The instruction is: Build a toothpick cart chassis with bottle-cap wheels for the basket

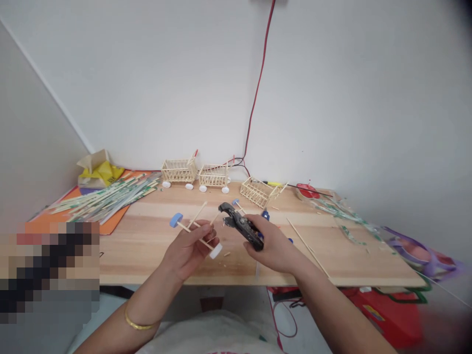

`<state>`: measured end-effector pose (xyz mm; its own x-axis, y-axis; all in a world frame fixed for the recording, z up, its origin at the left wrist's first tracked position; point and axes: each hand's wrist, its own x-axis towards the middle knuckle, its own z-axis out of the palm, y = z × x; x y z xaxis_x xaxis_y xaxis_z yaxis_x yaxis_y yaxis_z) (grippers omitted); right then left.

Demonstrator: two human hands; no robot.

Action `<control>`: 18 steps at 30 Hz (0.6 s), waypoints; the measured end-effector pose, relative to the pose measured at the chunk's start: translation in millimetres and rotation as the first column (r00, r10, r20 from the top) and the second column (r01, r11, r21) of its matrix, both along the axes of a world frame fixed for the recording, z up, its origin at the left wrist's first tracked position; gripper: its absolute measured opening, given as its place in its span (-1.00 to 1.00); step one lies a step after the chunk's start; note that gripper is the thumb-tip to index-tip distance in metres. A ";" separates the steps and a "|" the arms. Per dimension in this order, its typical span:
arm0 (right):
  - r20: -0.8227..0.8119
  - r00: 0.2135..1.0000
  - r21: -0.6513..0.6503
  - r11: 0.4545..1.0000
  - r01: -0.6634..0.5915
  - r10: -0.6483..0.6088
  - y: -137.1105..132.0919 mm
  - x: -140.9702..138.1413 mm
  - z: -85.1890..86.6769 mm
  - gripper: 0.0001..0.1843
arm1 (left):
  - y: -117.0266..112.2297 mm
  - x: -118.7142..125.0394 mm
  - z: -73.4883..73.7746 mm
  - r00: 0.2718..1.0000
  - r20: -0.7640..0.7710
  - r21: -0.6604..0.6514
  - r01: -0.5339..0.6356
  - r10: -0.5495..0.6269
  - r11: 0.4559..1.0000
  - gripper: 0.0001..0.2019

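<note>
My left hand point(193, 246) is closed around a thin wooden stick axle point(204, 243) with a blue cap wheel point(176, 220) on one end and a white cap wheel point(216, 251) on the other. Another short stick point(198, 213) pokes up from the same fingers. My right hand point(271, 243) grips a black hand cutter point(241, 226) with hooked jaws, pointed toward the left hand and apart from the axle. Beyond the cutter lies a second stick with a blue wheel point(235, 202). Small stick offcuts point(227, 254) lie below the jaws.
Two stick carts, one left point(179, 171) and one right point(214, 176), stand on white wheels near the wall. A stick frame point(255, 192) lies tilted beside them. A bundle of sticks point(110, 196) covers the left side. Long sticks point(308, 247) and a red dish point(307, 191) are right.
</note>
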<state>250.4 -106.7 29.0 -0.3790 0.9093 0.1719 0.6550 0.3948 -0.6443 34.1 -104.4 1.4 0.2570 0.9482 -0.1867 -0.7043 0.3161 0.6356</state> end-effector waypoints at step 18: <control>0.064 0.998 0.020 1.000 -0.021 0.020 -9.8 -5.1 9.3 -0.52 | 2.3 1.1 0.5 0.851 -0.429 0.403 -0.118 0.301 0.908 -0.85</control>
